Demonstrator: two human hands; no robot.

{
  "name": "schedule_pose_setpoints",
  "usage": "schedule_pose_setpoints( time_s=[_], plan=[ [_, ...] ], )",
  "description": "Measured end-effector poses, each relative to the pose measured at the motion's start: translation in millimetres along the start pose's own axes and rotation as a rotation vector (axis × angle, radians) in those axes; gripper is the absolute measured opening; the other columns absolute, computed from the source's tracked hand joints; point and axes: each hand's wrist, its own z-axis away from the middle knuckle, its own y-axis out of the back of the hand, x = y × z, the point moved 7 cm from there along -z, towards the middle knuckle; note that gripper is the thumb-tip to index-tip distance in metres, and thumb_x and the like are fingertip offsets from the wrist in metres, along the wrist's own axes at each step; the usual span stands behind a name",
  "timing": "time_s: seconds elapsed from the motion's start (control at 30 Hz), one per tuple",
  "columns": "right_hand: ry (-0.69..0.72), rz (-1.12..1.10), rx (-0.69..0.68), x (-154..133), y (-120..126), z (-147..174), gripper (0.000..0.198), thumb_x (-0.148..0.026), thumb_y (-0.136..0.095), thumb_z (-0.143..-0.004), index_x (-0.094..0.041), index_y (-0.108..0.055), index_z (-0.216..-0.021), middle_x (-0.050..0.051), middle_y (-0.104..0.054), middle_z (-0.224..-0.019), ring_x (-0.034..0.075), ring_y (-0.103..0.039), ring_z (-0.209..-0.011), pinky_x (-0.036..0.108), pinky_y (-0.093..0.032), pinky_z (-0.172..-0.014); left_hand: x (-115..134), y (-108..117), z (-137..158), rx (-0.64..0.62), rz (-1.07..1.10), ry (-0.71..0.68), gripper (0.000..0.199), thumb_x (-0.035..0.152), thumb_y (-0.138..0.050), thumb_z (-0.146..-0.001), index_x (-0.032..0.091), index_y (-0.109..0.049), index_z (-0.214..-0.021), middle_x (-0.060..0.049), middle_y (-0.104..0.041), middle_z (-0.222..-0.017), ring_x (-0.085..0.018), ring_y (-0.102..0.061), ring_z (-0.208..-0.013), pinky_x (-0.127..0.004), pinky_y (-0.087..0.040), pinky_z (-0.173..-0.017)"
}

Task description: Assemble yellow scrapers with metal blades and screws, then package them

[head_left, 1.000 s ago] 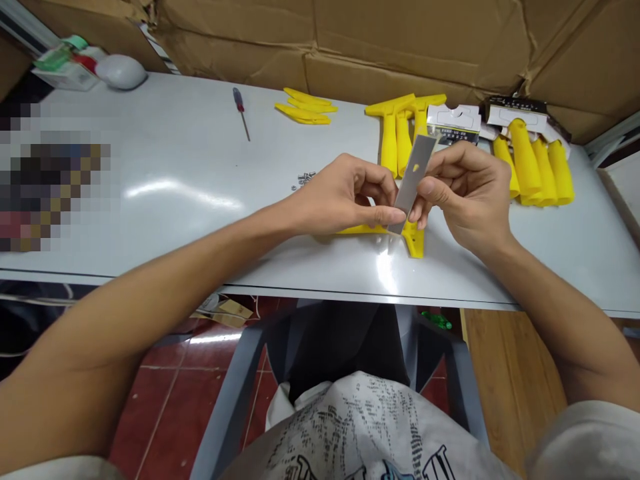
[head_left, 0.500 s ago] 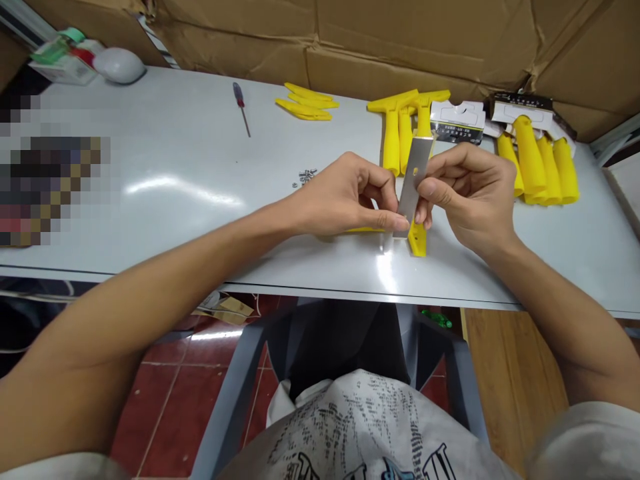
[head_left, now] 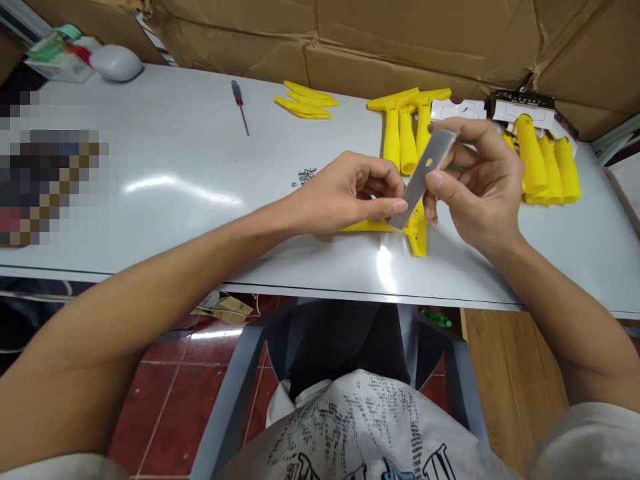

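A flat grey metal blade [head_left: 423, 179] with a small hole is held up between both hands, tilted with its upper end to the right. My left hand [head_left: 357, 190] pinches its lower end between thumb and fingers. My right hand [head_left: 483, 180] grips it higher up, the thumb on its face and the fingers behind. Below the hands, a yellow T-shaped scraper handle [head_left: 370, 226] lies on the table, partly hidden by my left hand. Small screws [head_left: 307, 175] sit in a pile just beyond my left wrist.
On the white table [head_left: 175, 147] lie a screwdriver [head_left: 241, 107], several yellow strips [head_left: 307, 103], yellow scraper handles [head_left: 393, 130] and, at right, yellow sleeve-like pieces [head_left: 533, 160] by packaging cards [head_left: 523, 110]. Cardboard [head_left: 400, 40] lines the back. A rounded white object [head_left: 117, 63] stands back left.
The blade has tilted from nearly upright toward the right. My right hand has shifted slightly up and right with its upper end, while my left hand stays at the lower end.
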Motion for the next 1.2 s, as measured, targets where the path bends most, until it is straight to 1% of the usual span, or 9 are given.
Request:
schedule_pose_setpoints(
  time_s=[0.13,0.27,0.43,0.53,0.7,0.83,0.93,1.03,1.2],
  plan=[
    [0.026,0.052,-0.011,-9,4,-5,0.065,-0.051,-0.115,-0.083,-0.03,-0.072,-0.127,-0.003,-0.082,-0.098,0.014,-0.073,-0.062,0.033,-0.06,-0.055,0,14,-1,0.153,-0.042,0.005,0.044,0.059,-0.096,-0.105,0.021,-0.074,-0.101,-0.004,-0.08,-0.09,-0.024,-0.088,-0.089,-0.037,-0.075,-0.083],
    [-0.15,0.153,-0.214,0,-2,-7,0.072,-0.053,-0.117,-0.077,-0.031,-0.069,-0.126,-0.007,-0.072,-0.076,0.018,-0.074,-0.068,0.035,-0.064,-0.067,0,28,1,0.297,-0.132,-0.032,0.051,0.063,-0.103,-0.098,0.024,-0.071,-0.105,-0.002,-0.079,-0.086,-0.024,-0.085,-0.08,-0.038,-0.073,-0.076],
    [-0.276,0.17,-0.379,9,-6,-5,0.073,-0.046,-0.118,-0.077,-0.032,-0.069,-0.13,-0.007,-0.07,-0.083,0.015,-0.066,-0.068,0.032,-0.058,-0.064,-5,31,0,0.305,-0.194,-0.016,0.053,0.063,-0.1,-0.1,0.027,-0.07,-0.124,-0.002,-0.082,-0.093,-0.023,-0.083,-0.079,-0.037,-0.071,-0.073],
    [-0.283,0.168,-0.368,9,1,-9,0.074,-0.043,-0.12,-0.073,-0.031,-0.07,-0.126,-0.004,-0.073,-0.09,0.016,-0.069,-0.072,0.032,-0.059,-0.063,-8,37,-1,0.355,-0.26,-0.002,0.052,0.058,-0.095,-0.104,0.029,-0.066,-0.136,-0.005,-0.084,-0.112,-0.022,-0.083,-0.09,-0.035,-0.068,-0.075],
    [-0.239,0.209,-0.209,-2,31,-21,0.051,-0.054,-0.113,-0.086,-0.026,-0.079,-0.114,-0.001,-0.071,-0.08,0.014,-0.063,-0.06,0.033,-0.05,-0.054,-9,14,-1,0.108,-0.546,0.023,0.06,0.043,-0.098,-0.096,0.025,-0.068,-0.145,-0.006,-0.085,-0.122,-0.022,-0.081,-0.096,-0.032,-0.057,-0.079],
    [-0.351,0.275,-0.312,2,43,-18,0.046,-0.055,-0.105,-0.095,-0.027,-0.082,-0.123,-0.003,-0.071,-0.073,0.014,-0.062,-0.057,0.032,-0.043,-0.051,-7,-10,2,-0.077,-0.902,0.111,0.044,0.03,-0.082,-0.104,0.023,-0.076,-0.147,-0.006,-0.088,-0.117,-0.028,-0.08,-0.102,-0.036,-0.044,-0.08],
    [-0.471,0.303,-0.401,15,43,-11,0.079,-0.047,-0.11,-0.087,-0.032,-0.068,-0.152,-0.009,-0.065,-0.065,0.017,-0.064,-0.055,0.031,-0.047,-0.052,-4,-10,1,-0.077,-1.011,0.177,0.026,0.027,-0.079,-0.101,0.02,-0.081,-0.126,-0.007,-0.086,-0.11,-0.029,-0.075,-0.093,-0.037,-0.036,-0.074],
    [-0.523,0.271,-0.335,28,41,-10,0.108,-0.042,-0.116,-0.077,-0.033,-0.054,-0.166,-0.011,-0.066,-0.067,0.018,-0.064,-0.053,0.032,-0.05,-0.051,-2,-6,0,-0.026,-0.999,0.195,0.018,0.026,-0.081,-0.095,0.021,-0.079,-0.112,-0.005,-0.083,-0.101,-0.026,-0.068,-0.085,-0.037,-0.033,-0.071],
    [-0.48,0.29,-0.29,43,33,-11,0.104,-0.043,-0.118,-0.075,-0.03,-0.058,-0.159,-0.009,-0.072,-0.067,0.018,-0.063,-0.05,0.032,-0.049,-0.047,-1,-7,2,0.07,-1.001,0.099,0.017,0.025,-0.083,-0.088,0.023,-0.077,-0.104,-0.003,-0.08,-0.094,-0.023,-0.062,-0.076,-0.037,-0.031,-0.07]
  ],
)
